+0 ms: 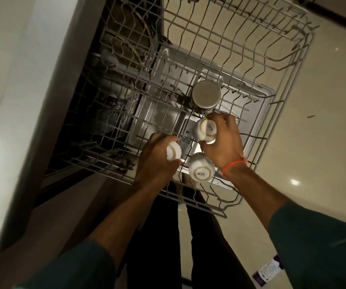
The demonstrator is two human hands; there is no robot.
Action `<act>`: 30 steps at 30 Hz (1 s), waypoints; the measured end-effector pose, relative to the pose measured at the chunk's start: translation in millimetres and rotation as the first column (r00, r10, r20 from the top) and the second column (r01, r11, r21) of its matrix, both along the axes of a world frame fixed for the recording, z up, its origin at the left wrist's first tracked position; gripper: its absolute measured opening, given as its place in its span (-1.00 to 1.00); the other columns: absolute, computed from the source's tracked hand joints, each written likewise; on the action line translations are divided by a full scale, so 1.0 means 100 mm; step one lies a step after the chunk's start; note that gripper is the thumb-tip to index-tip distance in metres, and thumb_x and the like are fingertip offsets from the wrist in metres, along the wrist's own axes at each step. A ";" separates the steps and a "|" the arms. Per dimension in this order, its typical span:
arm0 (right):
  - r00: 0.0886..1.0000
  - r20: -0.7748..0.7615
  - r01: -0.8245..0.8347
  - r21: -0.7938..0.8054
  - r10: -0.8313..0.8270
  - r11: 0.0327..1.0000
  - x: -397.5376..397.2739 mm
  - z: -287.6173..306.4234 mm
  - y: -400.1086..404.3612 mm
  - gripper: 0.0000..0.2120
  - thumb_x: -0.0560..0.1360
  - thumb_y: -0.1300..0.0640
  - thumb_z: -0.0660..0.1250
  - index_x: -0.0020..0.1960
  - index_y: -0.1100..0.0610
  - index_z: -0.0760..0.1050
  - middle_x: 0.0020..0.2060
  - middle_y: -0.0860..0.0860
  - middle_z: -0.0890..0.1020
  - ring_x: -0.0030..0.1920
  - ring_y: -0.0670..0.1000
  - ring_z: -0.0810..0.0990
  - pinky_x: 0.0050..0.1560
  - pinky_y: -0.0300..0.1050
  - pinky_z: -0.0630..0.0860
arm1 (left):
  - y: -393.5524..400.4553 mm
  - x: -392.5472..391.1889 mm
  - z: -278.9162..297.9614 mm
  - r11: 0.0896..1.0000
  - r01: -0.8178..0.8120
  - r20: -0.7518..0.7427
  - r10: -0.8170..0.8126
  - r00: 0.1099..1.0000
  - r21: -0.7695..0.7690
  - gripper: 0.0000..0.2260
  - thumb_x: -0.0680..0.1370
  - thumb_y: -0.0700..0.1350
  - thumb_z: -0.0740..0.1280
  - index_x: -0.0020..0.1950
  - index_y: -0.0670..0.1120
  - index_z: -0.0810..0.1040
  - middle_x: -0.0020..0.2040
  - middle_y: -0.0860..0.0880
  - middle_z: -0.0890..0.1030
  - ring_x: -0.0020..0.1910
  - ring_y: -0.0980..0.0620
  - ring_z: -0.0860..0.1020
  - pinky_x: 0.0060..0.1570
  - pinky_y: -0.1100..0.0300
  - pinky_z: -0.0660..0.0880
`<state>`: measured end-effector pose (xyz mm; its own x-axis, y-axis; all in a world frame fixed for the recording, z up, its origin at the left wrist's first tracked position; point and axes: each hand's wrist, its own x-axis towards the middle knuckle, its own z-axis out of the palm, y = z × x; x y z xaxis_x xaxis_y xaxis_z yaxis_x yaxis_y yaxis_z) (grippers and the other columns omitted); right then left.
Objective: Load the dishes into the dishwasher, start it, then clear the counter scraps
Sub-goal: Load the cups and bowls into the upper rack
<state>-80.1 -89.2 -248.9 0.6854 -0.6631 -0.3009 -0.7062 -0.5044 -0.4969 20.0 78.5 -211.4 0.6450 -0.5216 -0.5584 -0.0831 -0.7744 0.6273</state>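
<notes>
Overhead, the view looks down on a pulled-out wire rack (240, 65) of the dishwasher, with the open steel door (159, 113) showing through the wires beneath it. The rack holds few items, all toward its near side. A steel cup (206, 94) sits upside down near the rack's middle, base up. Just near of it, the right hand (222, 140) wraps fingers and thumb round a white cup (205, 130), inverted and tilted, gold ring and printed lettering on its base facing the camera; whether it touches the wires cannot be told. A second white cup (200, 166), same marking, stands inverted in the rack at the near edge, just below that hand and free of it. To the left, the left hand (157, 159) grips a third white cup (173, 151), fingers curled over it, held above the rack's near-left wires. An orange band (233, 166) circles the right wrist; dark green sleeves cover both forearms. White counter (17, 90) runs along the left. On the pale floor tiles, near right, lies a purple-and-white bottle (269, 270).
</notes>
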 end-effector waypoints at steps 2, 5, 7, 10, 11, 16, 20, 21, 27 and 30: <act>0.999 -0.049 -0.022 -0.027 0.021 0.999 0.03 -0.03 -0.01 -0.34 0.30 0.16 0.56 0.34 0.04 0.42 0.30 0.06 0.38 0.27 0.15 0.46 0.06 0.02 0.59 | -0.02 0.00 -0.01 1.000 0.015 -0.009 -0.015 1.000 0.006 -0.49 0.43 -0.24 0.51 0.34 0.06 0.56 0.26 0.15 0.42 0.21 0.06 0.48 0.21 0.06 0.56; 0.992 -0.114 -0.051 -0.067 0.043 0.996 0.08 -0.05 -0.04 -0.32 0.28 0.09 0.60 0.34 0.06 0.43 0.27 0.09 0.40 0.27 0.16 0.44 0.07 0.06 0.59 | -0.05 -0.02 -0.01 0.998 0.056 0.015 -0.056 0.998 0.029 -0.50 0.45 -0.23 0.51 0.36 0.06 0.55 0.29 0.12 0.42 0.19 0.10 0.43 0.20 0.11 0.54; 0.986 -0.150 -0.083 -0.101 0.067 0.991 0.08 -0.06 -0.04 -0.29 0.27 0.07 0.61 0.35 0.08 0.42 0.27 0.10 0.41 0.28 0.17 0.43 0.07 0.07 0.59 | -0.07 -0.02 -0.01 0.996 0.084 0.035 -0.085 0.996 0.028 -0.50 0.44 -0.22 0.51 0.35 0.04 0.56 0.31 0.10 0.43 0.16 0.13 0.39 0.19 0.12 0.53; 0.980 -0.170 -0.131 -0.147 0.106 0.980 0.03 -0.08 0.00 -0.25 0.27 0.08 0.62 0.38 0.10 0.39 0.31 0.13 0.39 0.31 0.18 0.39 0.08 0.08 0.59 | -0.08 -0.03 -0.01 0.995 0.094 0.043 -0.095 0.995 0.015 -0.50 0.44 -0.22 0.52 0.35 0.04 0.56 0.33 0.10 0.43 0.20 0.12 0.41 0.21 0.11 0.53; 0.980 -0.167 -0.132 -0.151 0.106 0.980 0.02 -0.08 0.01 -0.25 0.28 0.08 0.62 0.38 0.10 0.38 0.32 0.13 0.38 0.32 0.18 0.38 0.09 0.08 0.59 | -0.08 -0.03 0.00 0.996 0.091 0.041 -0.092 0.995 0.014 -0.50 0.44 -0.22 0.51 0.35 0.04 0.56 0.32 0.10 0.43 0.21 0.10 0.43 0.21 0.11 0.53; 0.989 -0.109 -0.111 -0.108 0.100 0.988 0.01 -0.07 0.00 -0.28 0.30 0.05 0.62 0.38 0.08 0.40 0.37 0.12 0.36 0.35 0.17 0.39 0.18 0.07 0.58 | -0.08 0.02 0.04 0.999 0.034 0.010 -0.034 0.999 0.000 -0.50 0.44 -0.21 0.52 0.34 0.07 0.56 0.32 0.14 0.42 0.22 0.08 0.47 0.17 0.14 0.54; 1.000 0.015 -0.023 -0.014 0.024 1.000 -0.05 0.01 -0.06 -0.24 0.25 0.00 0.65 0.38 0.02 0.43 0.36 0.07 0.37 0.34 0.13 0.42 0.25 0.01 0.52 | -0.13 0.17 0.18 0.999 -0.018 0.055 0.020 0.998 -0.036 -0.51 0.44 -0.20 0.56 0.32 0.10 0.57 0.35 0.11 0.42 0.24 0.09 0.45 0.06 0.35 0.44; 0.999 0.038 0.005 0.009 -0.006 1.000 -0.07 0.04 -0.07 -0.22 0.25 0.01 0.65 0.39 0.00 0.43 0.35 0.06 0.37 0.34 0.12 0.42 0.27 -0.02 0.49 | -0.15 0.23 0.22 0.998 -0.030 0.079 0.034 0.996 -0.050 -0.51 0.43 -0.20 0.57 0.31 0.12 0.57 0.35 0.11 0.42 0.23 0.12 0.43 0.04 0.43 0.39; 0.995 0.090 0.043 0.055 -0.048 0.998 -0.25 0.18 -0.13 -0.27 0.26 0.07 0.65 0.38 0.01 0.46 0.31 0.05 0.40 0.34 0.10 0.45 0.33 0.01 0.47 | -0.36 0.55 0.07 0.990 0.002 0.207 0.027 0.978 -0.141 -0.51 0.39 -0.21 0.58 0.28 0.04 0.59 0.31 0.03 0.48 0.23 0.11 0.48 -0.01 0.62 0.34; 0.993 0.096 0.065 0.071 -0.072 0.995 -0.30 0.19 -0.11 -0.31 0.26 0.09 0.65 0.34 0.00 0.49 0.31 0.04 0.41 0.33 0.10 0.46 0.33 -0.01 0.46 | -0.45 0.61 -0.13 0.993 0.049 0.255 -0.021 0.967 -0.104 -0.50 0.36 -0.22 0.59 0.27 0.01 0.61 0.29 0.02 0.48 0.24 0.05 0.49 0.02 0.60 0.29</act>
